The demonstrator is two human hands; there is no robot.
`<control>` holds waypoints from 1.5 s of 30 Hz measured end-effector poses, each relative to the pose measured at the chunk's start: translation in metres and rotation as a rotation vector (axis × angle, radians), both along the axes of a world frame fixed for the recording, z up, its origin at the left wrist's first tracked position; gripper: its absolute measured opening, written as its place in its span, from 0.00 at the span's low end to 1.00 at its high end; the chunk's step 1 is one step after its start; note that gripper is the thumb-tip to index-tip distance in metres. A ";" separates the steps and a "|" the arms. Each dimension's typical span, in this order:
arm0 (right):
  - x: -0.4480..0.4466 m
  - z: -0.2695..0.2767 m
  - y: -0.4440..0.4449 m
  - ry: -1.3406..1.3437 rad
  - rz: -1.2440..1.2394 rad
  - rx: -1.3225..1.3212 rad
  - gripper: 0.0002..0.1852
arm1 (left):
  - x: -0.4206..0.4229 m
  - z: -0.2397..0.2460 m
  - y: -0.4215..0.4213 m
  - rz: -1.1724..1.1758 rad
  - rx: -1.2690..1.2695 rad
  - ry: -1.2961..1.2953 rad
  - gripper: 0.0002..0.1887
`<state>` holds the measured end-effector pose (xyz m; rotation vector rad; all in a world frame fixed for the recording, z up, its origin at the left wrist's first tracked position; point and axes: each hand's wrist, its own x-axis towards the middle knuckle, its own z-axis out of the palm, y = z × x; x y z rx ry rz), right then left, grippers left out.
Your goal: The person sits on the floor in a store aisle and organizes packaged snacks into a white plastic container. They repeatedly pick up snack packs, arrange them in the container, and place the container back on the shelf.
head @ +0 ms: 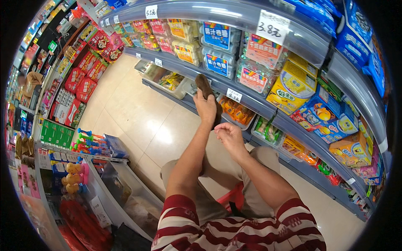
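Note:
My left hand point(205, 108) grips a dark brown fuzzy cloth point(204, 86), bunched so that part sticks out past the fingers and part hangs along the hand's right side. The cloth is at the front edge of a grey shelf point(188, 69), above the bottom row of plastic bins. Close behind and to the right, my right hand point(230, 139) is held in the air with loosely curled fingers and nothing visible in it. Nearest the cloth are a partly hidden clear bin point(189, 88) and a bin of orange-wrapped sweets point(237, 111).
Clear tubs of candy point(218, 64) and yellow snack boxes point(292, 84) line the shelf above. A bin with yellow packets point(171, 81) stands to the left. Behind on the left, a shelf unit point(103, 185) holds toys and bins. A red stool point(232, 197) shows between my legs.

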<state>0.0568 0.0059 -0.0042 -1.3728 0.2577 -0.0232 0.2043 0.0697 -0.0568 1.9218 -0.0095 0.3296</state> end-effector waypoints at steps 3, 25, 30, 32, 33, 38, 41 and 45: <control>-0.003 0.003 -0.006 -0.106 -0.117 -0.037 0.07 | -0.035 -0.001 -0.030 0.033 0.094 -0.005 0.34; -0.025 0.012 -0.019 -0.331 -0.079 -0.460 0.05 | -0.147 -0.029 -0.015 -0.533 0.112 0.051 0.24; -0.042 0.011 -0.032 -0.342 0.184 -0.919 0.12 | -0.179 -0.016 0.005 -0.529 -0.117 0.377 0.22; -0.047 0.008 -0.036 -0.349 0.248 -0.986 0.12 | -0.190 -0.009 0.009 -0.426 -0.248 0.623 0.18; -0.049 0.006 -0.037 -0.336 0.291 -1.026 0.12 | -0.194 -0.007 0.011 -0.356 -0.321 0.752 0.16; -0.053 0.003 -0.046 -0.207 0.510 -1.121 0.12 | -0.209 -0.006 0.014 -0.222 -0.502 0.864 0.14; -0.058 0.001 -0.053 -0.080 0.680 -1.237 0.12 | -0.216 -0.012 0.009 -0.189 -0.558 0.866 0.14; -0.066 -0.002 -0.064 0.012 0.728 -1.273 0.12 | -0.220 -0.020 0.007 -0.235 -0.599 0.906 0.14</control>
